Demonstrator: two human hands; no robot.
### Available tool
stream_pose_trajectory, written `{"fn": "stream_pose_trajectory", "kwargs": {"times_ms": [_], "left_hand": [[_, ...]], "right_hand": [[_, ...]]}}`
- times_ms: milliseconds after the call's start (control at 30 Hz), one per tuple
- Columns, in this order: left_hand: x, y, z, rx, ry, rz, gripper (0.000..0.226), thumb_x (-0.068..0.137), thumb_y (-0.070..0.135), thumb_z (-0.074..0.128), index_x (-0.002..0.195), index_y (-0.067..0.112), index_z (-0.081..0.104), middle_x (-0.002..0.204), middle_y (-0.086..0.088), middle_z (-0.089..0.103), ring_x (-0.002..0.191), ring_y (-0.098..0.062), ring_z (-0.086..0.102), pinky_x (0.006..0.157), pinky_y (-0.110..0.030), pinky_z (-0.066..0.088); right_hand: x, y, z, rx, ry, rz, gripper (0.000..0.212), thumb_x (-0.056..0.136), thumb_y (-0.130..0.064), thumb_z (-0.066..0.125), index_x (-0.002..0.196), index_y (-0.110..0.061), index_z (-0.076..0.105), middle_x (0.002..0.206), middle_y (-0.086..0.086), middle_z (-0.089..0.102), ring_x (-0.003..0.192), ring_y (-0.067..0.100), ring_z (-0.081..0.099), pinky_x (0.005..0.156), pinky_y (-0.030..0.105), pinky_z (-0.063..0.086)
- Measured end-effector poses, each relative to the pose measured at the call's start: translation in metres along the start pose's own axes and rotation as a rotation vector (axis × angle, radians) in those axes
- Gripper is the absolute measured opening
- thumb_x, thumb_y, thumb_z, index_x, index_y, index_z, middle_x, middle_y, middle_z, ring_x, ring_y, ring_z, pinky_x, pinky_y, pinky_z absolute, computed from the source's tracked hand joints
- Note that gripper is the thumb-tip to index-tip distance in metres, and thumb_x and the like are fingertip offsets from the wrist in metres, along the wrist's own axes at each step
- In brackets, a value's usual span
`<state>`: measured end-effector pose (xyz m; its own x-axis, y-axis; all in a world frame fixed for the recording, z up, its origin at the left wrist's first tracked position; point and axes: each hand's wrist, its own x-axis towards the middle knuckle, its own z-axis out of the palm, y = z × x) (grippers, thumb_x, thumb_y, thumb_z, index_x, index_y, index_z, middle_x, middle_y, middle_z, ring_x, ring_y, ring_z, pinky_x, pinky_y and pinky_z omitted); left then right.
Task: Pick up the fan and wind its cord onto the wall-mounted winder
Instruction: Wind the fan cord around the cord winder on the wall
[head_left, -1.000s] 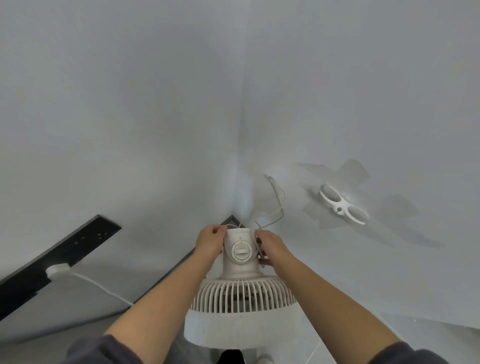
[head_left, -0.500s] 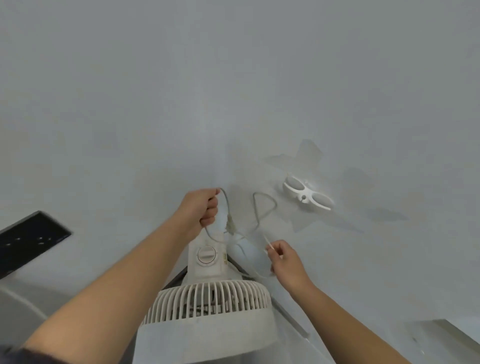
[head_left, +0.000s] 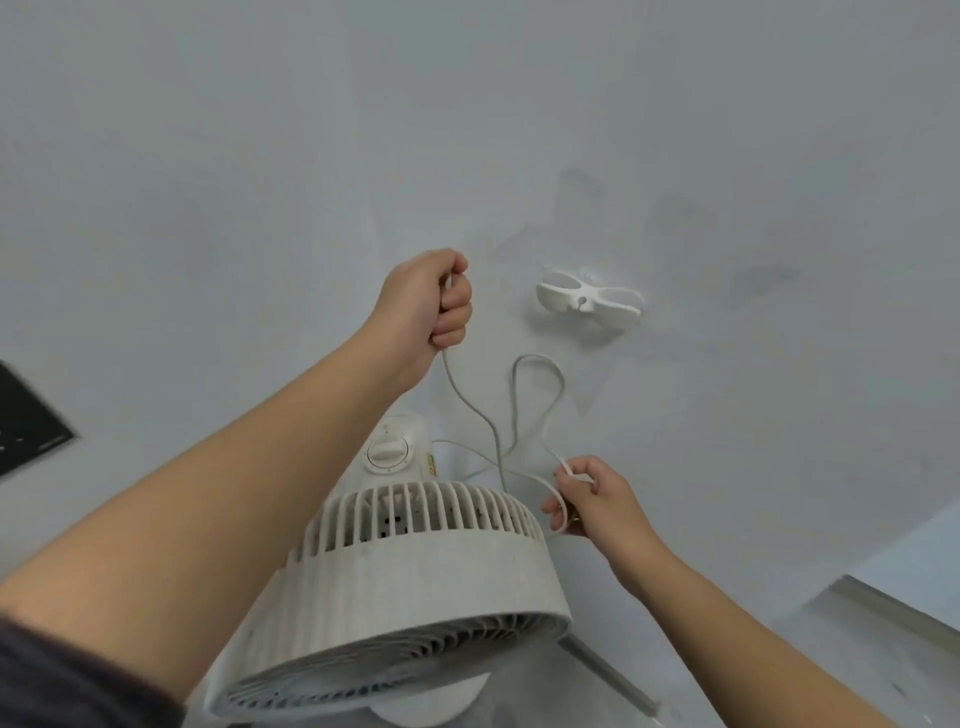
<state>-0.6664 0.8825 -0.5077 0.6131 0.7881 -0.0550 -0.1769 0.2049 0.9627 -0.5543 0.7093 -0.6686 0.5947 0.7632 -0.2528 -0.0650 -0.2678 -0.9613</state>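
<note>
A white round fan (head_left: 415, 577) stands low in the middle, its dial on the rear housing facing up. Its thin white cord (head_left: 524, 400) rises from behind the housing and makes a loose loop in the air. My left hand (head_left: 431, 301) is raised in a fist around one stretch of the cord, to the left of the winder. My right hand (head_left: 587, 499) pinches another stretch of the cord low beside the fan's right edge. The white wall-mounted winder (head_left: 589, 301), with two oval wings, is fixed to the wall above the loop and carries no cord.
A pale grey wall fills most of the view. A black panel (head_left: 26, 421) shows at the left edge. A pale ledge or frame edge (head_left: 893, 608) runs along the lower right, behind my right forearm.
My left hand has lifted its stretch of cord higher, level with the winder. The cord loop has opened out under the winder. The view has shifted closer to the wall and winder.
</note>
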Motion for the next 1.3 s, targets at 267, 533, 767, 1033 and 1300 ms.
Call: {"fn": "stream_pose_trajectory", "kwargs": {"times_ms": [267,533,767,1033,1300], "left_hand": [[-0.063,0.001,0.000,0.008,-0.125,0.173,0.021,0.094,0.009,0.034,0.080,0.014,0.049,0.052,0.003,0.043,0.043,-0.013,0.037,0.043,-0.023,0.033],[-0.083,0.040,-0.006,0.249,-0.079,0.187,0.020,0.099,0.007,0.038,0.091,0.015,0.055,0.089,-0.004,0.067,0.081,-0.018,0.066,0.080,-0.032,0.047],[-0.062,0.033,-0.008,0.351,0.061,0.074,0.023,0.095,0.010,0.045,0.091,0.017,0.066,0.104,-0.007,0.068,0.089,-0.024,0.067,0.080,-0.037,0.055],[-0.056,0.023,0.045,0.178,-0.070,0.059,0.015,0.090,0.013,0.056,0.101,0.015,0.067,0.101,-0.006,0.070,0.089,-0.022,0.070,0.079,-0.037,0.059],[-0.096,-0.006,0.081,0.392,-0.300,0.014,0.016,0.090,0.020,0.057,0.086,0.008,0.067,0.075,-0.005,0.075,0.062,-0.017,0.072,0.059,-0.028,0.061]], "right_hand": [[-0.071,-0.031,-0.027,0.026,0.285,-0.240,0.013,0.098,-0.006,0.046,0.086,-0.008,0.050,0.068,0.009,0.061,0.063,0.020,0.058,0.068,0.032,0.054],[-0.125,-0.114,-0.079,0.019,0.540,-0.387,0.031,0.087,-0.007,0.058,0.063,-0.016,0.040,0.060,0.004,0.038,0.050,0.016,0.042,0.063,0.031,0.053],[-0.146,-0.126,-0.141,-0.008,0.687,-0.454,0.039,0.081,-0.009,0.056,0.055,-0.021,0.030,0.051,-0.003,0.031,0.048,0.016,0.026,0.046,0.027,0.026],[-0.131,-0.113,-0.139,0.034,0.607,-0.415,0.036,0.083,-0.009,0.057,0.056,-0.020,0.034,0.051,-0.002,0.032,0.044,0.014,0.027,0.039,0.023,0.025],[-0.129,-0.127,-0.116,0.097,0.398,-0.363,0.018,0.087,-0.013,0.056,0.070,-0.014,0.062,0.043,-0.009,0.034,0.037,0.009,0.027,0.034,0.019,0.024]]}}
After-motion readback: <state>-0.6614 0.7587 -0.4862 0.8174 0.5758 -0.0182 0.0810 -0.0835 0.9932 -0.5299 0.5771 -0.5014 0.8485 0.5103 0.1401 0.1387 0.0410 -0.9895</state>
